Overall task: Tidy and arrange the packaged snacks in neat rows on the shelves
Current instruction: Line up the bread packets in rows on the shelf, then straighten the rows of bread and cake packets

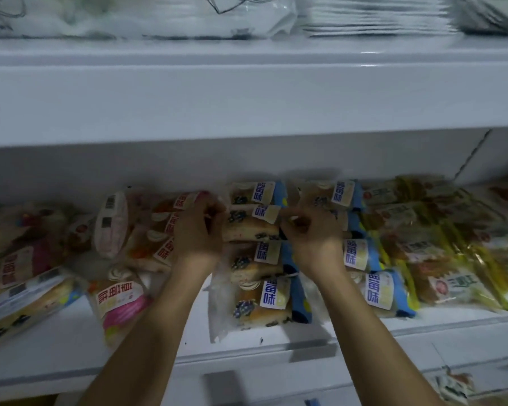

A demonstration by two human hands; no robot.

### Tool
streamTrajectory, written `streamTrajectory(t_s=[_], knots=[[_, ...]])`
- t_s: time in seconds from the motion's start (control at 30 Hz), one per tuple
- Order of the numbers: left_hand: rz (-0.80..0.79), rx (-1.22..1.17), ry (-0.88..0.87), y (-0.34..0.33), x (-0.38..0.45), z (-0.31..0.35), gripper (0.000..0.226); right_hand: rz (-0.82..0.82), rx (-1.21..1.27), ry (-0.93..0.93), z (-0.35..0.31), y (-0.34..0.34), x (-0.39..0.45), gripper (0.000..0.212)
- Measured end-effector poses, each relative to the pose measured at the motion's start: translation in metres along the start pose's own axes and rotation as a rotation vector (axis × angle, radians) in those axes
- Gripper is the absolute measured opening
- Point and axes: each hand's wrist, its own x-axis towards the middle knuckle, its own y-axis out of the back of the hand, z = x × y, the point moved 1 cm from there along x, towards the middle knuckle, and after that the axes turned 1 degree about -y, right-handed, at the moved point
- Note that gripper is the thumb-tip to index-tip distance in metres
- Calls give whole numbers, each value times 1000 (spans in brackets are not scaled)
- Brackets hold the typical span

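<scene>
**Both hands on one blueberry bread pack, mid-shelf**

The white shelf [71, 356] runs across in front of me, with a second shelf board [247, 95] above it carrying pale, blurred bags. On my shelf the snacks lie in columns: pink-labelled packs [121, 300] loose and tilted at the left, blue-labelled packs [376, 291] down the middle and just right of it, yellow-edged packs [458, 276] at the far right.

Both my forearms reach up and forward from the bottom edge, wrists nearly level, hands well in toward the back of the shelf. My left hand [197, 230] curls its fingers around the left end of a blueberry bread pack [251, 227]; my right hand [311, 230] pinches its right end. So each grip is closed on that pack, which lies crosswise between my hands, second from the back in the middle blue column, touching the packs behind and in front of it.
</scene>
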Motion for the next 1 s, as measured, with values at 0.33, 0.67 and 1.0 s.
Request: streamTrajectory(t_s=[0.33, 0.67, 1.0], knots=[[-122, 185, -81, -23, -15, -27, 17, -222, -210, 43, 21, 1, 2, 28], [-141, 304, -24, 59, -42, -52, 29, -54, -108, 320, -18, -11, -33, 27], [-196, 481, -110, 131, -35, -124, 37, -490, -346, 342, -82, -127, -50, 67]])
